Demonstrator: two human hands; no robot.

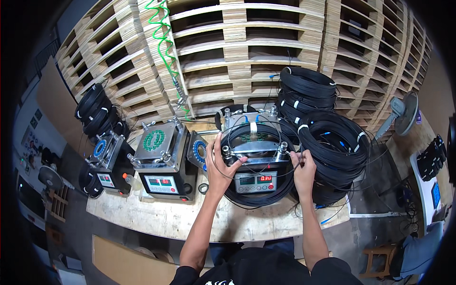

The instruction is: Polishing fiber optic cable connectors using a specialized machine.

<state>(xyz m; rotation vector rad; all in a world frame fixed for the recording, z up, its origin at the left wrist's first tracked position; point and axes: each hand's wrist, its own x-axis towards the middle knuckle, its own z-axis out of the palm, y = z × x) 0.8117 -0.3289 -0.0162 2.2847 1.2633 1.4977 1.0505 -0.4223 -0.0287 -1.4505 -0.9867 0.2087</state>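
A coil of thin black cable [251,203], tied with a white band [253,127], surrounds the front of a metal-topped machine [254,166] with a red lit display. My left hand [221,164] grips the coil's left side, its fingers up along it and its thumb reaching across beside the machine's front left clamp post [226,151]. Near the front right clamp post [284,147], my right hand [304,168] is closed, fingertips pinched on a strand of the black cable. Loose loops of strand cross between both hands. The exact point of the right hand's pinch is too small to make out.
Two similar machines, one in the middle left [159,161] and one far left [109,164], stand on the wooden table [142,216]. Stacked black coils [332,147] rise at right. Wooden pallets [237,38] tower behind; a green spiral hose [164,42] hangs there. A fan [403,114] stands right.
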